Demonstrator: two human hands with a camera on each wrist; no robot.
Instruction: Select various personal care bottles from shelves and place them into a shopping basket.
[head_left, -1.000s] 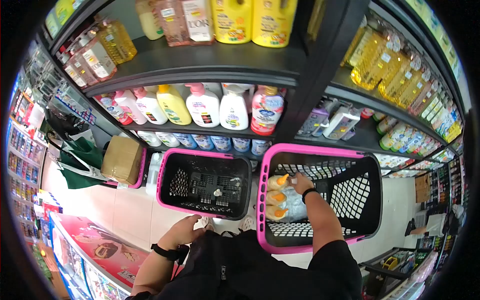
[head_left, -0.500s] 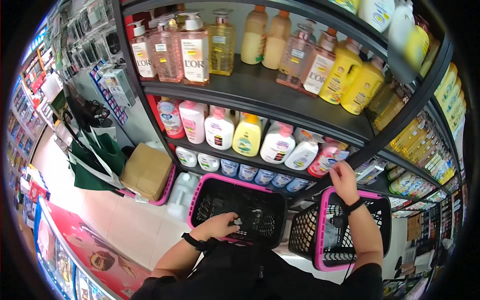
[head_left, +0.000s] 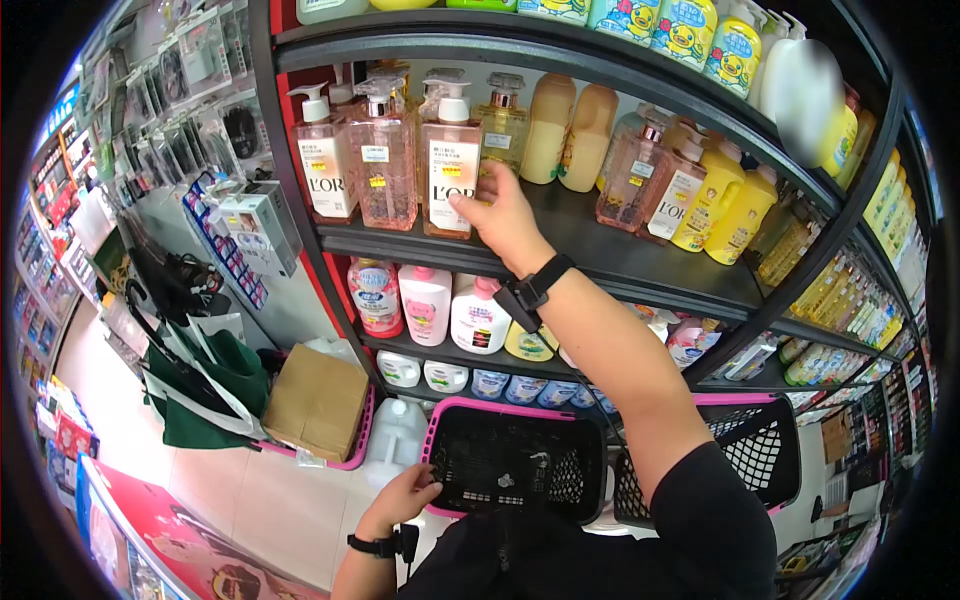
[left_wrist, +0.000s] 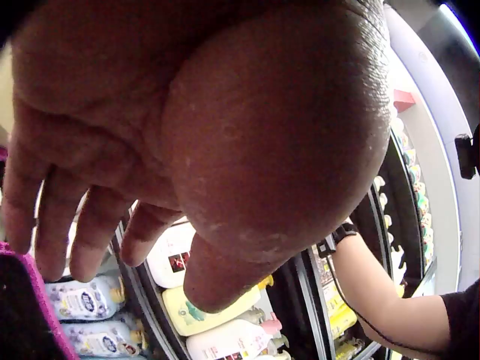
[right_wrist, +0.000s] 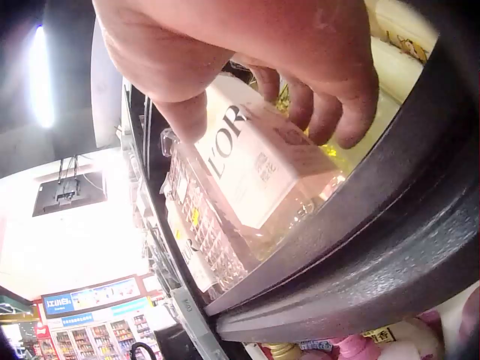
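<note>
On the shelf at upper left centre, a pink pump bottle with a white L'OR label [head_left: 452,175] stands at the front edge. The right hand [head_left: 505,215] is at its right side, thumb across the label and fingers round the side; in the right wrist view the hand [right_wrist: 255,67] arches over the bottle [right_wrist: 251,161], thumb on one side, fingers on the other. The left hand [head_left: 400,500] hangs near the left rim of the black and pink basket [head_left: 520,410], holding nothing; in the left wrist view the left hand [left_wrist: 187,135] has loosely extended fingers.
Other pump bottles [head_left: 383,170] stand just left, with tan bottles [head_left: 590,135] further right. Below is a row of lotion bottles [head_left: 480,318]. A second basket [head_left: 745,400] stands on the right; a cardboard box [head_left: 318,403] and white jug [head_left: 396,437] are on the left.
The right hand has moved from the right-hand basket up and left to the shelf bottle and taken hold of it. The left hand has shifted to the basket's left side. The view has turned left.
</note>
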